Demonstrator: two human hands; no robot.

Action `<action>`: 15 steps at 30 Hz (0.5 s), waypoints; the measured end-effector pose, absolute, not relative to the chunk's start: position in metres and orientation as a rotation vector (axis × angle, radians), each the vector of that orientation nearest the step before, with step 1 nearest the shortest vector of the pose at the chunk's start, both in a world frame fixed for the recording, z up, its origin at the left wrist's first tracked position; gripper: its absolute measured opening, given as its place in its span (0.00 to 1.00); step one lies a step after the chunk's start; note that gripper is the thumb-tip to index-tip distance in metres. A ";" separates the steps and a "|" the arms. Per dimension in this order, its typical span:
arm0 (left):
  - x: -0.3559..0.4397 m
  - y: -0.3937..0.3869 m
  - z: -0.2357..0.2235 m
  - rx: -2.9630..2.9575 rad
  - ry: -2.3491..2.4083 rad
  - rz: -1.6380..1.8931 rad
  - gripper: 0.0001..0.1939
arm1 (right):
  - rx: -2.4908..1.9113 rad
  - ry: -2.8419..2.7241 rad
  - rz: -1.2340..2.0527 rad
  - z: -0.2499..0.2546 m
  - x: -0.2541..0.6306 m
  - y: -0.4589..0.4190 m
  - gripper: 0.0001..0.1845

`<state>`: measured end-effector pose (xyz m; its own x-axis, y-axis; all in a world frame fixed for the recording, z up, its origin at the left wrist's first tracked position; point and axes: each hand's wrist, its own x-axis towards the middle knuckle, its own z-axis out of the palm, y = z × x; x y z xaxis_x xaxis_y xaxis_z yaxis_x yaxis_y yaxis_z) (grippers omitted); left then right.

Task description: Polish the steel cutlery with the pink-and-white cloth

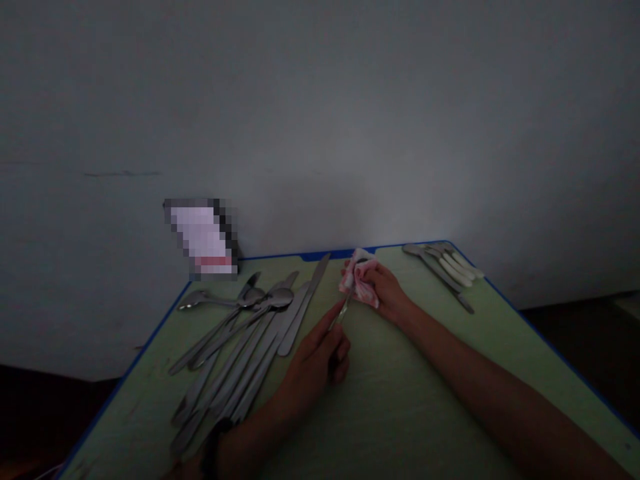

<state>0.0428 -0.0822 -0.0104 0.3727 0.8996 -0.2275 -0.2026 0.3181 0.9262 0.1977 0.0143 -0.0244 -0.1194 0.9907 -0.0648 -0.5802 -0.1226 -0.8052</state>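
Pink and white cloth (369, 295) bunched up in the right hand (389, 287), fingers pinched in around it, and as far as I can make out on my feed it's folded over the far end of a shiny metal utensil (343, 311). Left hand (311, 363) has the near end, fingers curled in close on the handle. Can't tell you if it's a spoon or something else, the business end is mostly hidden. It's between the two hands, out over the middle of the green table (395, 393), towards the back edge. Lighting's pretty dim, fwiw. My read on handling: light, stiff, not fragile, but thin polished metal probably likes to slip or twist, so I'd want a firm hold partway along the handle. Cloth looks soft and floppy, so I'd grab a thick fold rather than a loose corner. Over on the left there's a loose spread of knives (295, 328) and spoons (281, 297), some overlapping, and I'd take the knives by the handles. Far right has another spoon (413, 249) beside some white-handled pieces (454, 269), which I'd guess are a bit grippier if that's plastic.
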 end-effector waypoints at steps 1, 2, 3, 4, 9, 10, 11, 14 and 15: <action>0.043 -0.082 -0.010 0.965 0.891 0.865 0.29 | -0.756 -0.752 1.583 -0.025 0.198 0.014 0.12; 0.043 -0.083 -0.010 0.966 0.891 0.862 0.29 | -0.756 -0.754 1.585 -0.025 0.197 0.015 0.12; 0.043 -0.083 -0.010 0.968 0.892 0.863 0.29 | -0.755 -0.750 1.584 -0.025 0.197 0.015 0.11; 0.044 -0.083 -0.009 0.972 0.896 0.862 0.29 | -0.752 -0.742 1.584 -0.025 0.197 0.016 0.11; 0.044 -0.083 -0.006 1.009 0.897 0.842 0.29 | -0.707 -0.654 1.659 -0.025 0.197 0.017 0.10; 0.044 -0.083 -0.007 1.010 0.889 0.836 0.30 | -0.702 -0.642 1.682 -0.025 0.198 0.017 0.10; 0.044 -0.083 -0.007 1.012 0.882 0.832 0.30 | -0.697 -0.638 1.696 -0.025 0.198 0.017 0.11; 0.044 -0.083 -0.007 1.030 0.874 0.830 0.30 | -0.643 -0.655 1.695 -0.022 0.199 0.016 0.13; 0.043 -0.083 -0.007 1.040 0.877 0.830 0.29 | -0.625 -0.657 1.688 -0.021 0.199 0.016 0.13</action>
<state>0.0434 -0.0828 -0.0070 0.4123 0.8882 -0.2027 -0.1535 0.2871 0.9455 0.1988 0.0158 -0.0211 -0.1964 0.9785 -0.0623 -0.6794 -0.1816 -0.7110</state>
